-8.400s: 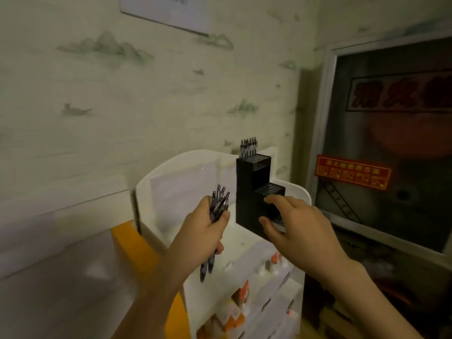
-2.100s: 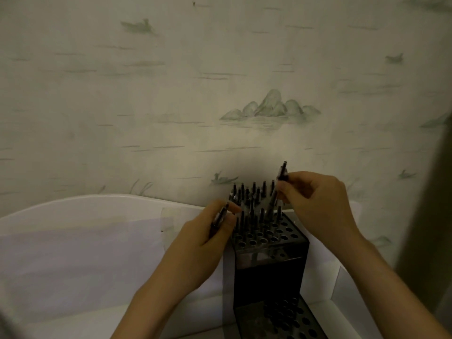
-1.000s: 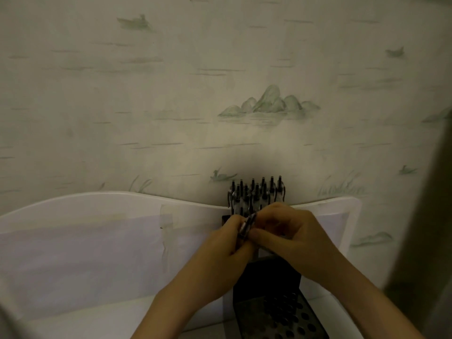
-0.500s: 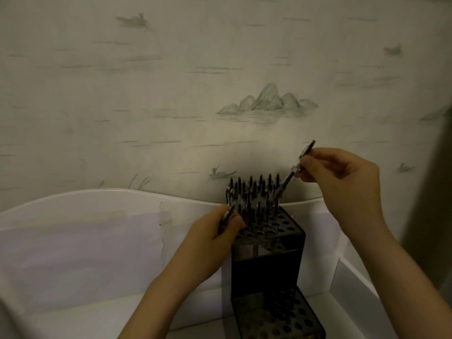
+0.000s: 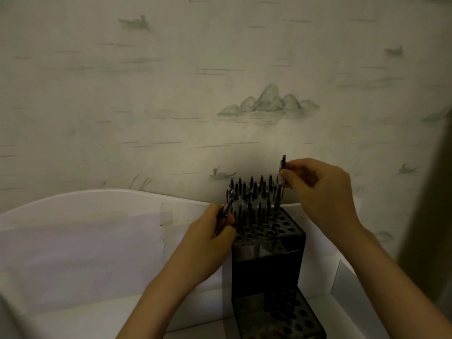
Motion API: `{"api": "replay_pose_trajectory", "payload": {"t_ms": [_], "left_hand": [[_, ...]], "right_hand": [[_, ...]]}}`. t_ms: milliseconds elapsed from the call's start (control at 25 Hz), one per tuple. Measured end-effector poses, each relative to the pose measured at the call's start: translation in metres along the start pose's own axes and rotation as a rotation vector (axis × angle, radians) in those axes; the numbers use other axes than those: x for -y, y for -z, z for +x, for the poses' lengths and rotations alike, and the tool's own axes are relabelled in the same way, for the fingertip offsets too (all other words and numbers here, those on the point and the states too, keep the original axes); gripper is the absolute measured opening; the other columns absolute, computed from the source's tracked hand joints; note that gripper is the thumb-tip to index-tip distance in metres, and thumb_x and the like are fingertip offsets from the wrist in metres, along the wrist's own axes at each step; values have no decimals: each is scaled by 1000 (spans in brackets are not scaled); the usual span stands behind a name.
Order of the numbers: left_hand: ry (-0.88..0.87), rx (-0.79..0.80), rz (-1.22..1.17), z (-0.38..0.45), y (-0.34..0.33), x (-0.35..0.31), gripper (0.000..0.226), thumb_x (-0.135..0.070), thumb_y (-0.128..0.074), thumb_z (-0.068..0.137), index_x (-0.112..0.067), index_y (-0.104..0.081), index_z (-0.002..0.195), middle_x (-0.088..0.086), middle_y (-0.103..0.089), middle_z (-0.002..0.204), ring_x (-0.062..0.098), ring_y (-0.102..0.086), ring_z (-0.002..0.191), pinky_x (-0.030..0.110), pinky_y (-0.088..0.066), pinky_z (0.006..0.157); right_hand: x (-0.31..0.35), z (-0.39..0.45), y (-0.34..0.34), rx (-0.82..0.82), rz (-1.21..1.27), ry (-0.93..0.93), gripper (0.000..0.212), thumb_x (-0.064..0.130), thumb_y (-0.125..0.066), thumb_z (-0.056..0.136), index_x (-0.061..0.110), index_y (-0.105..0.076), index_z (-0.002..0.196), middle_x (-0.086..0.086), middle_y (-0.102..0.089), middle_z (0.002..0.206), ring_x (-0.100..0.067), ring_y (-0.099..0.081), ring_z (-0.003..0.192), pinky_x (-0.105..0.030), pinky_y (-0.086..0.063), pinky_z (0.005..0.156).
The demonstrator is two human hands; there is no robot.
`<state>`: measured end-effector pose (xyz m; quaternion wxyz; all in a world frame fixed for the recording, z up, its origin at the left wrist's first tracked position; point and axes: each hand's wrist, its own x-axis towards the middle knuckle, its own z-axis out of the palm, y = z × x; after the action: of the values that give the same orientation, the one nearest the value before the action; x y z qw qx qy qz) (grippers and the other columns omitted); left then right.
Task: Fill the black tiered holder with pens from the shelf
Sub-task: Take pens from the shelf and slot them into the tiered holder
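Black tiered holder (image 5: 267,255) stands on the white shelf (image 5: 73,241) against its curved back panel, toward the right end, close to the right side wall. Top tier is a grid of round holes, back rows filled with pens (image 5: 252,192), front rows open; lower tier at the bottom edge of view looks empty. Right hand (image 5: 318,189) pinches one pen (image 5: 281,177) near its upper end between thumb and fingertips, pen upright, tip down at a right back hole. Left hand (image 5: 210,238) curls round a spare pen (image 5: 226,210), resting at the holder's top left edge. Pens: thin, stiff, light plastic, smooth barrels, likely slippery, best pinched high near the clip so the tip steers into a hole. Holder: rigid glossy dark plastic, boxy stepped shape, likely light, could tip if pushed high. Wall behind: matte wallpaper with pale green mountain and boat print
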<state>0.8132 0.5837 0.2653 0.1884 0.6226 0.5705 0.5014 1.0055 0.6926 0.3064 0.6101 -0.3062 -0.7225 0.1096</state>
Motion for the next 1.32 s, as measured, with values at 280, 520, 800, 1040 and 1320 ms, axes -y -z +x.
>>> {"api": "replay_pose_trajectory", "payload": {"t_ms": [280, 520, 800, 1040, 1320], "left_hand": [[-9, -9, -9, -1, 1, -2, 14, -7, -48, 90, -17, -55, 84, -13, -47, 57, 0, -39, 49, 9, -34, 49], [-11, -17, -9, -2, 1, -2, 13, -6, -48, 89, -15, -55, 85, -12, -45, 56, 0, -38, 49, 11, -34, 50], [16, 2, -4, -3, 1, -2, 18, -3, -47, 90, -18, -56, 86, -4, -50, 64, -2, -40, 50, 8, -35, 51], [10, 81, 27, -3, -2, -5, 21, -6, -47, 93, -23, -59, 88, 17, -58, 76, 9, -47, 58, 16, -37, 55], [-56, 136, 10, -3, -10, -15, 11, -8, -48, 94, -15, -57, 91, 4, -57, 72, 5, -47, 56, 21, -39, 52]], "right_hand": [[-2, 0, -3, -1, -14, 18, 11, 18, -73, 85, 17, -75, 96, 11, -73, 77, -5, -71, 68, -34, -61, 72], [-10, -5, -8, 54, -58, -13, 9, 19, -74, 84, 17, -75, 93, 12, -72, 75, 1, -69, 67, -22, -58, 71], [-21, -16, -12, 153, -130, -131, 13, 25, -79, 79, 16, -76, 87, 18, -66, 68, 9, -64, 67, -1, -46, 62], [7, -29, -7, 2, -50, 6, 24, 33, -79, 77, 20, -71, 96, 8, -65, 75, -9, -61, 65, -17, -51, 60], [35, -56, -21, 282, 263, -140, 25, 42, -76, 71, 23, -75, 88, 11, -71, 79, -8, -69, 75, -21, -56, 68]]}}
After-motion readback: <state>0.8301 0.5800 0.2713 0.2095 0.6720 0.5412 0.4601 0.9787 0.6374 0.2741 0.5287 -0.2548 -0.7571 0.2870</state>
